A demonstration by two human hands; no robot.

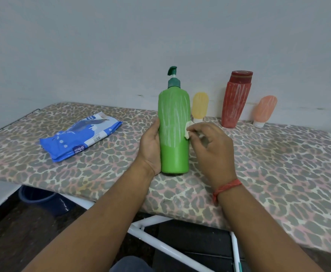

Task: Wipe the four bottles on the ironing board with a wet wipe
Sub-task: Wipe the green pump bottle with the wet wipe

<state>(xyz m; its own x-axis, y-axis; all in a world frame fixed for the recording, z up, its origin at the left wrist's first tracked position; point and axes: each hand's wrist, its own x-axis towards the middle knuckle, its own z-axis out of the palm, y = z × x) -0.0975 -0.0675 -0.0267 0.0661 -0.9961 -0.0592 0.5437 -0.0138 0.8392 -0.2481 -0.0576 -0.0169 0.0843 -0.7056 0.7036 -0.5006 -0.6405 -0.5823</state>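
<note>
Near the front edge of the leopard-print ironing board (278, 163), the left hand (151, 146) grips the upright green plastic pump bottle (174, 132). At its three o'clock, the right hand (211, 146) pinches a small white wet wipe (188, 130) against it. At one o'clock stand a yellow tube (200, 107), red bottle (235, 103) and peach tube (265, 110).

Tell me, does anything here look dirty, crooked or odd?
Yes. White streaks cover the upper part of the tall green pump bottle and the dark red capped bottle. The small peach squeeze tube leans sideways against the wall. Nothing is spilled.
</note>
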